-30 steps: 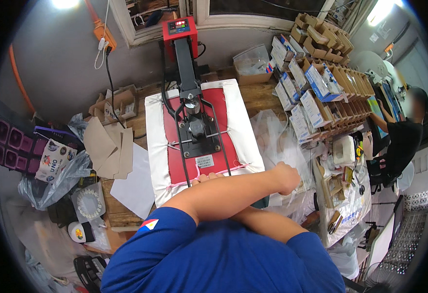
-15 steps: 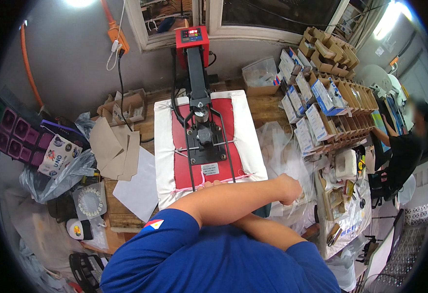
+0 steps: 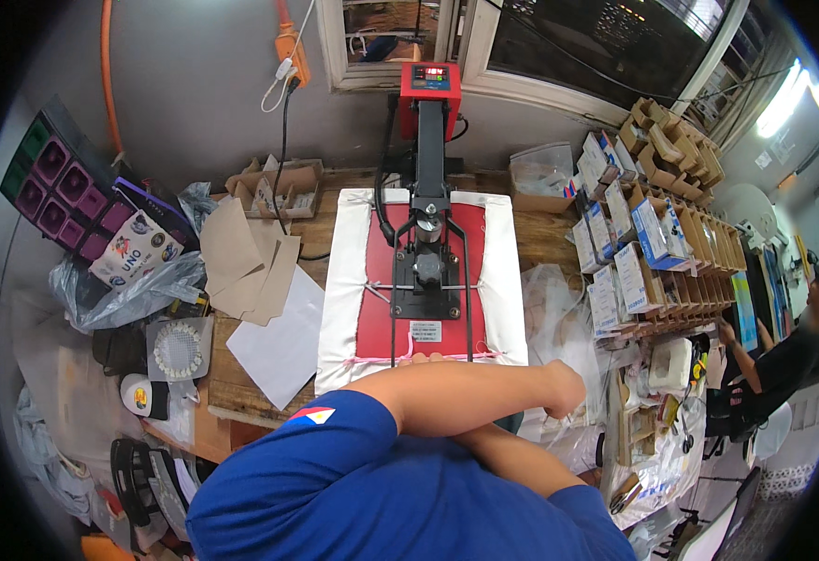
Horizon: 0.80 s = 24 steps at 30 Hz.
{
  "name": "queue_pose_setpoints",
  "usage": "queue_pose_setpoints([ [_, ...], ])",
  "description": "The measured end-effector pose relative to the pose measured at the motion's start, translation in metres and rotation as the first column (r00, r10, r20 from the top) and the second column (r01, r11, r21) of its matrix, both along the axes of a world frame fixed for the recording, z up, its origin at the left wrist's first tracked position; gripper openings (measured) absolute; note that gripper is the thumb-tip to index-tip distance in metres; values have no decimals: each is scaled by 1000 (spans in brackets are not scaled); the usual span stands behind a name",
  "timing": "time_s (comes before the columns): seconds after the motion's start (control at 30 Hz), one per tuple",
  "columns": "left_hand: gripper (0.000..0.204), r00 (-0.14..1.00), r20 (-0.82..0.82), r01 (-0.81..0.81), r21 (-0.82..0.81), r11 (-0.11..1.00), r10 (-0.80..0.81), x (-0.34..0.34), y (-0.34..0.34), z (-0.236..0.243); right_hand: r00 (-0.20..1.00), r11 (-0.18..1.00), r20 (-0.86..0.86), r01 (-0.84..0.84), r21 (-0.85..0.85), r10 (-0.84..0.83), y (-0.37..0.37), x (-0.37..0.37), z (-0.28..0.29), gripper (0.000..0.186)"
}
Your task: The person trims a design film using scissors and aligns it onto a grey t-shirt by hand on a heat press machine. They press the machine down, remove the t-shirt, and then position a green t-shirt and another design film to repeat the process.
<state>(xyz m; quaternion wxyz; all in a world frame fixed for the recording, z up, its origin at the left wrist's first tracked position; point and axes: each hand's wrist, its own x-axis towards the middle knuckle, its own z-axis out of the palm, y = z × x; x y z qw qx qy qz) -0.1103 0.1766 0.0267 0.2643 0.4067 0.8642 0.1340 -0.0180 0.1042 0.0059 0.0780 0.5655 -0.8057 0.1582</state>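
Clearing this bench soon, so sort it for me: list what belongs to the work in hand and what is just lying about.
In hand:
- left hand, a fist on the clear plastic bags
- heat press, shut on white fabric
- right hand: hidden under the left arm

Lying about:
- brown paper sheets
- white sheet
- racks of small boxes
- purple tray

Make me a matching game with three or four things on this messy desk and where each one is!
Things:
1. heat press
2. white sheet of paper
3. rack of small boxes
4. left hand

Places:
A. right of the press, near the clear plastic bags
B. middle of the bench, over white cloth
C. along the right side
D. left of the press

Pairs: 1-B, 2-D, 3-C, 4-A
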Motion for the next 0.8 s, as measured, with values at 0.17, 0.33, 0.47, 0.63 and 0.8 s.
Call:
queue_pose_setpoints([
  [0.17,26,1000,-15,2,0,1000,-2,-2,3,-3,998,999,57,3,52,-6,2,-2,-5,21],
  [0.33,27,999,-32,42,19,999,-42,-4,5,-5,991,973,120,30,230,-58,3,-2,-9,29],
  [0.47,33,1000,-6,-3,286,958,5,0,-15,31,990,989,140,16,145,-37,-6,-4,-3,29],
  [0.63,26,888,167,-298,918,261,428,-47,-206,102,812,696,464,-104,711,-353,-42,-17,50,29],
  [0.8,21,-261,-147,-191,977,98,954,-114,-531,92,806,552,485,-246,797,-341,-58,-27,56,32],
])
